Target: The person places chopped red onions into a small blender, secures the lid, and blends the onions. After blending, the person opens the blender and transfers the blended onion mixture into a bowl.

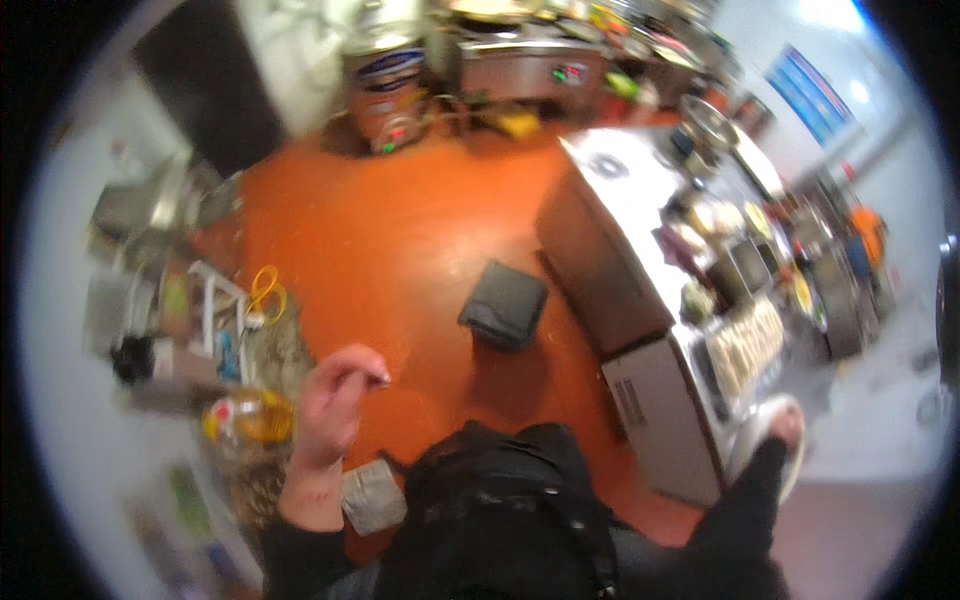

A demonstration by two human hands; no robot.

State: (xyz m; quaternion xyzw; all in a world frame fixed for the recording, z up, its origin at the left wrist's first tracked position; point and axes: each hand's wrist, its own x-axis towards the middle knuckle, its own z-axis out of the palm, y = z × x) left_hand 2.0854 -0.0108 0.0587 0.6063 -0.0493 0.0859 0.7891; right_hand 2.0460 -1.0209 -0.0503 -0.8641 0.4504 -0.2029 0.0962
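Observation:
My left hand (339, 394) hangs over the orange floor with its fingers curled; whether anything is between them is too blurred to tell. Just left of it, a large bottle of yellow oil (259, 418) lies or stands among the stored goods. On the right, my right hand (786, 421) is at the rim of a white round plate or bowl (750, 435), which it appears to grip beside the counter. Near that hand, a tray of pale, elongated food pieces (745, 345) rests on the steel counter (626, 176). My sleeves and apron are black.
A dark square stool or box (506, 304) stands on the orange floor (330, 225) in front of me. Cabinets (600, 262) run below the counter at right. Cooking equipment (532, 71) and a large can (382, 90) line the far side. A yellow cable loop (268, 295) lies at left.

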